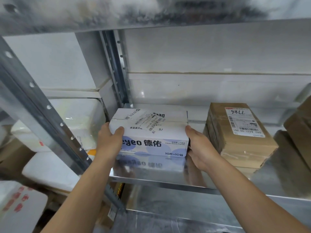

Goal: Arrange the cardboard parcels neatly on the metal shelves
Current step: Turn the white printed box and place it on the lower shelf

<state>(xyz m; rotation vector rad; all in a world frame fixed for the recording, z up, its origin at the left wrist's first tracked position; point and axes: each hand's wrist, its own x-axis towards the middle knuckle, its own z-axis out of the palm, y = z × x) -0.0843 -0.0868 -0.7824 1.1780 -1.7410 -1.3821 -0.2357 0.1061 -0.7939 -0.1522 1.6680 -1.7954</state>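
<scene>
A white and blue printed parcel (151,133) with shipping labels on top rests on the shiny metal shelf (159,177), near its left rear corner. My left hand (109,142) grips its front left corner, thumb on top. My right hand (200,148) is pressed flat against its right side. To the right, apart from it, sits a stack of brown cardboard parcels (239,135); the top one bears a white label with handwritten digits. More brown parcels (299,125) lean at the far right edge.
A perforated metal upright (42,111) crosses the left foreground, and another upright (116,64) stands at the back. White and brown packages (50,169) are piled outside the rack on the left. The upper shelf (151,12) hangs close overhead. A lower shelf (185,216) lies below.
</scene>
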